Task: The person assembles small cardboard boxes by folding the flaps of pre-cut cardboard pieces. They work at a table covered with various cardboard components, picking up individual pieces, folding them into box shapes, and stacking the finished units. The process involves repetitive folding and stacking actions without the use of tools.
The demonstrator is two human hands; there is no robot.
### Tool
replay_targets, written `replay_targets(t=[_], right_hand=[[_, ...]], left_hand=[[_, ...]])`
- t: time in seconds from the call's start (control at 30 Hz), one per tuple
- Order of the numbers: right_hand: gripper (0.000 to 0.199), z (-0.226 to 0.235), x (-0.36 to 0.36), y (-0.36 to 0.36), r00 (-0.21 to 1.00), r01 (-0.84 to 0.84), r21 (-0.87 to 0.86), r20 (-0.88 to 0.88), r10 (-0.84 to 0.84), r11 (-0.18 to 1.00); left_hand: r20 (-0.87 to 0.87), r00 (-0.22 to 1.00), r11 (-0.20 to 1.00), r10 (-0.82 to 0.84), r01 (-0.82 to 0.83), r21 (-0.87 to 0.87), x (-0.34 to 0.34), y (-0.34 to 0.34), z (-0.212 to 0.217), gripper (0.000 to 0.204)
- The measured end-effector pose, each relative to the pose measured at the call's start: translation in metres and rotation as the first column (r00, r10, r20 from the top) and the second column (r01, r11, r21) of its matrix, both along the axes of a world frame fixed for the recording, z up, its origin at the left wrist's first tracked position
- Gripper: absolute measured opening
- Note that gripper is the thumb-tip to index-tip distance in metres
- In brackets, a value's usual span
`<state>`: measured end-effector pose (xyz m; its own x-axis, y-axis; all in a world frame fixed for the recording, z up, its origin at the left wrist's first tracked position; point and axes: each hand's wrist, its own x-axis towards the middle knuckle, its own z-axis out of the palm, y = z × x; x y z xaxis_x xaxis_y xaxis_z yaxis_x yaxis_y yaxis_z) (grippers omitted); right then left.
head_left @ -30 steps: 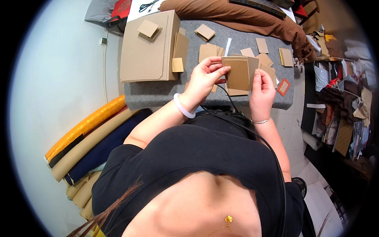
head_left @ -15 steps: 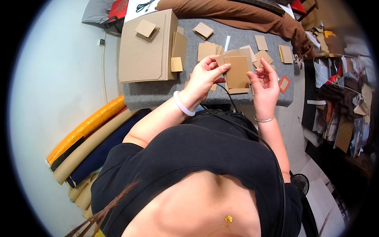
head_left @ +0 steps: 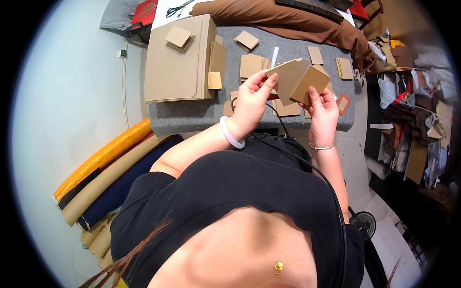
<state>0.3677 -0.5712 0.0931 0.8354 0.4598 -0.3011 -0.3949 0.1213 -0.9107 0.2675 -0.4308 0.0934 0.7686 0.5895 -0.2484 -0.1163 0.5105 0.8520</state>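
Observation:
My left hand (head_left: 255,97) pinches a greyish-brown cardboard piece (head_left: 288,82) near its left edge, thumb on top. In my right hand (head_left: 322,109) is a smaller tan cardboard piece (head_left: 311,85), gripped at its lower edge and tilted, overlapping the right side of the other piece. Both are raised above the grey felt-covered table (head_left: 182,117). Beneath them, more cardboard pieces (head_left: 286,108) lie on the felt, partly hidden by my hands and the held pieces.
A large cardboard stack (head_left: 180,67) stands at the table's left, with small pieces (head_left: 178,37) on top. Small card stacks (head_left: 247,41) lie further back. A brown cloth roll (head_left: 278,19) borders the far edge. An orange-red frame (head_left: 343,103) lies right. A black cable (head_left: 277,114) hangs before me.
My right hand, open beside the cards before, now grips the tan piece. That piece has shifted right and tilted away from the one in my left hand.

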Motion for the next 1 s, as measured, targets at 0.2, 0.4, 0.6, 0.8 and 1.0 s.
replay_targets(t=[0.2,0.4,0.6,0.8,1.0], right_hand=[[0.026,-0.006,0.010,-0.005,0.991,0.040,0.119,-0.133,-0.024,0.992],[0.023,-0.006,0.026,-0.019,0.978,0.210,0.087,-0.033,-0.208,0.974],[0.019,0.003,0.004,0.003,0.999,0.015,0.008,0.037,-0.015,1.000],[0.019,0.001,-0.006,0.018,0.993,0.008,-0.020,0.120,-0.006,1.000],[0.021,0.001,-0.006,0.021,0.978,-0.070,-0.099,0.191,0.088,0.993]], left_hand=[[0.122,0.992,0.995,0.039,-0.050,0.082,-0.006,0.007,-0.007,0.023],[-0.039,0.997,0.984,0.070,-0.062,0.168,-0.015,0.031,-0.001,0.026],[-0.112,0.989,0.995,-0.091,0.096,0.036,-0.016,0.028,-0.001,0.033],[-0.006,0.989,0.987,-0.151,0.151,0.063,-0.015,0.025,0.002,0.034],[0.048,0.970,0.970,-0.240,0.238,0.044,-0.016,0.028,-0.008,0.037]])
